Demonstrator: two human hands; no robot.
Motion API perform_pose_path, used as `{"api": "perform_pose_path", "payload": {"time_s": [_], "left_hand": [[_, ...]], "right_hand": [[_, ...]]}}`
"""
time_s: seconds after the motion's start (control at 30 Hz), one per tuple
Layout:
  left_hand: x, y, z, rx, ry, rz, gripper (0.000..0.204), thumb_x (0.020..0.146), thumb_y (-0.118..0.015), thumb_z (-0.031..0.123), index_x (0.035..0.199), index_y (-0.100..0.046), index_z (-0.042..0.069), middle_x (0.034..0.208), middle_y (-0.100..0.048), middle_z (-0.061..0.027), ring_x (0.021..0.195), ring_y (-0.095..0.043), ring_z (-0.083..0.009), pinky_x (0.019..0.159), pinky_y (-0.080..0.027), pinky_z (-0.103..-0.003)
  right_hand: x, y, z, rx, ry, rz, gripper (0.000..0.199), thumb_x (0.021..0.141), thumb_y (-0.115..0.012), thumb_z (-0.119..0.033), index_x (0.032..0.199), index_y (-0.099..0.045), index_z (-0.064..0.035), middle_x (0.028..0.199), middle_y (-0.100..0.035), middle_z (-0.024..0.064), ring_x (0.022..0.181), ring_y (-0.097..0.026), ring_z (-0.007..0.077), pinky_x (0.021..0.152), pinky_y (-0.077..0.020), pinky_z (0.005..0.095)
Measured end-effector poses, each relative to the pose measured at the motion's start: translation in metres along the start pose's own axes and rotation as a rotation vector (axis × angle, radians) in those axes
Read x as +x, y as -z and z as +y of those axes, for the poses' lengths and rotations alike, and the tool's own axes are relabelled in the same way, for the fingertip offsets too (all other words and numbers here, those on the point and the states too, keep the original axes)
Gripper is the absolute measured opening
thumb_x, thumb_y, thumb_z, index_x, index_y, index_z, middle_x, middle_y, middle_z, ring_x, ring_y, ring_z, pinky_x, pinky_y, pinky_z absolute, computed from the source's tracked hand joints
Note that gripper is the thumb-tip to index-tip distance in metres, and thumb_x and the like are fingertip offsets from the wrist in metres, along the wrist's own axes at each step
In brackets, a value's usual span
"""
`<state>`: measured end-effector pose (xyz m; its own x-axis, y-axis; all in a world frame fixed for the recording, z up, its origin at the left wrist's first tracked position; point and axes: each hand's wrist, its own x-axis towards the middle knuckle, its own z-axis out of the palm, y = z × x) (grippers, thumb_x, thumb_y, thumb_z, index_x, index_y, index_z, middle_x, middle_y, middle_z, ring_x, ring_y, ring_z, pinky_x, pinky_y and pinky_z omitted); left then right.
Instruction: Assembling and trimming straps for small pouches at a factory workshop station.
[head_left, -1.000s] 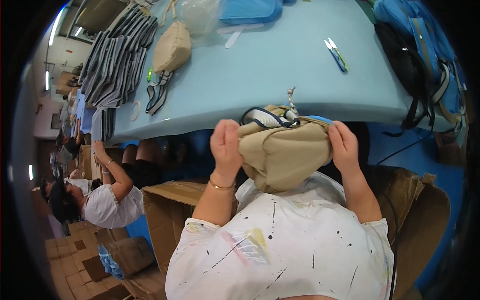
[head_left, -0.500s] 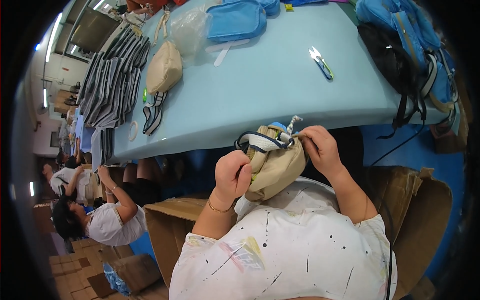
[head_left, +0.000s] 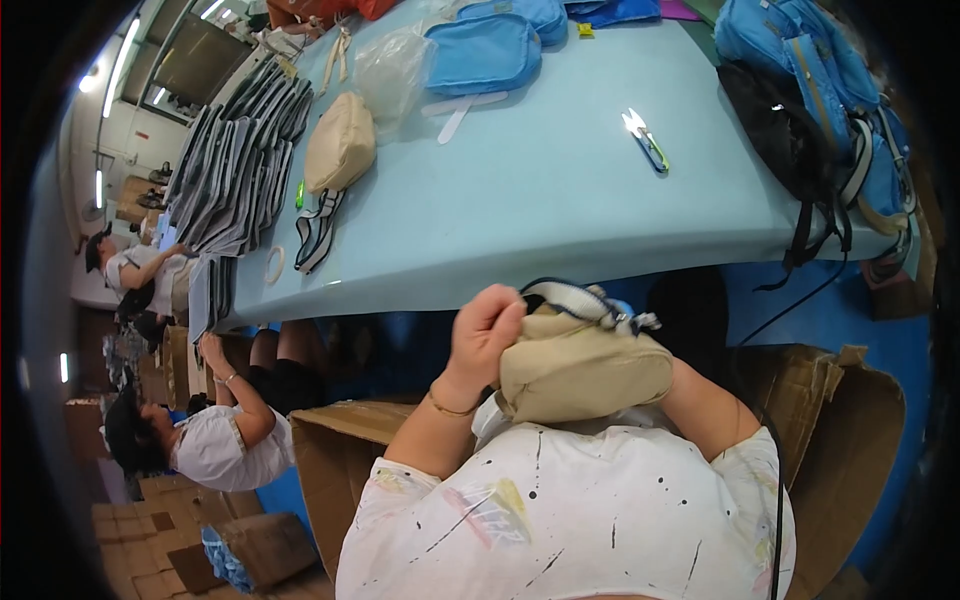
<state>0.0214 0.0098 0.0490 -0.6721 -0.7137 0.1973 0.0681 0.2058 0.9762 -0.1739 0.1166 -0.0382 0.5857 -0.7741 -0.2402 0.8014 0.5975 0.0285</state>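
Observation:
A small beige bag (head_left: 585, 375) is held up in front of my chest, just off the table's near edge. Its striped white-and-navy strap (head_left: 562, 297) and a knotted speckled cord (head_left: 640, 321) lie along its top. My left hand (head_left: 487, 335) is closed, pinching the bag's left upper edge. The bag's body hides my right hand; only its forearm (head_left: 708, 405) shows, reaching up behind the right end. A second beige bag (head_left: 340, 143) with a striped strap (head_left: 318, 232) rests on the table at the left.
Thread snips (head_left: 646, 141) lie on the light blue table (head_left: 480, 200). Blue pouches (head_left: 482, 52) and clear plastic (head_left: 392, 80) sit toward the back. Blue and black bags (head_left: 790, 120) crowd the right end, stacked grey pieces (head_left: 235, 165) the left. Open cardboard boxes (head_left: 850, 450) flank me; co-workers (head_left: 215, 440) are at left.
The bag has turned and come lower, its broad beige side now showing. My right hand has gone from its top corner to behind it. My left hand has moved slightly right.

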Motion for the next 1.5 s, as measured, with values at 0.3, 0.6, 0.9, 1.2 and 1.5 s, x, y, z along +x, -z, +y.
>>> {"api": "perform_pose_path", "payload": {"time_s": [0.3, 0.6, 0.9, 1.2, 1.5], "left_hand": [[0.016, -0.022, 0.02, 0.125, -0.457, 0.047, 0.071, 0.087, -0.056, 0.05, 0.135, -0.038, 0.001, 0.138, -0.031, -0.0201, 0.128, -0.034, -0.0307, 0.106, -0.028, -0.041], [-0.006, -0.029, 0.02, 0.239, -0.491, 0.053, 0.081, 0.077, -0.073, 0.036, 0.139, -0.034, 0.002, 0.139, -0.026, -0.0232, 0.128, -0.032, -0.0366, 0.104, -0.031, -0.045], [-0.009, -0.03, 0.016, 0.641, -0.764, 0.122, 0.046, 0.077, -0.071, 0.011, 0.117, -0.054, 0.001, 0.069, -0.05, -0.008, 0.055, -0.048, -0.0246, 0.051, -0.043, -0.032], [0.018, -0.007, 0.049, 0.441, -0.682, -0.117, 0.036, 0.092, -0.049, 0.032, 0.109, -0.063, 0.003, 0.119, -0.055, -0.0154, 0.114, -0.048, -0.0337, 0.096, -0.037, -0.043], [0.032, -0.021, 0.029, 0.106, -0.651, -0.365, 0.049, 0.097, -0.03, 0.038, 0.104, -0.064, 0.003, 0.12, -0.056, -0.0188, 0.119, -0.046, -0.0372, 0.1, -0.033, -0.047]], "right_hand": [[-0.005, -0.093, 0.013, -0.877, 0.404, -0.093, 0.045, 0.092, -0.056, -0.02, 0.134, -0.044, -0.0091, 0.132, -0.05, 0.0076, 0.122, -0.048, 0.0209, 0.103, -0.0377, 0.0329], [0.01, -0.098, 0.005, -1.213, 0.623, 0.106, 0.045, 0.093, -0.055, -0.021, 0.135, -0.042, -0.0097, 0.133, -0.049, 0.0073, 0.123, -0.047, 0.0206, 0.104, -0.0372, 0.0331], [-0.019, -0.082, 0.001, -1.62, 0.795, 0.028, 0.046, 0.093, -0.054, -0.022, 0.136, -0.041, -0.0103, 0.134, -0.048, 0.007, 0.124, -0.046, 0.0203, 0.104, -0.0367, 0.0333], [-0.018, -0.089, 0.021, -1.579, 0.766, 0.174, 0.05, 0.093, -0.054, -0.026, 0.138, -0.038, -0.0114, 0.137, -0.044, 0.0057, 0.127, -0.041, 0.0207, 0.105, -0.0351, 0.0342], [-0.023, -0.117, 0.022, -1.584, 0.583, 0.241, 0.046, 0.092, -0.052, -0.027, 0.135, -0.04, -0.0147, 0.131, -0.045, 0.0033, 0.125, -0.041, 0.0156, 0.103, -0.0336, 0.0272]]}}
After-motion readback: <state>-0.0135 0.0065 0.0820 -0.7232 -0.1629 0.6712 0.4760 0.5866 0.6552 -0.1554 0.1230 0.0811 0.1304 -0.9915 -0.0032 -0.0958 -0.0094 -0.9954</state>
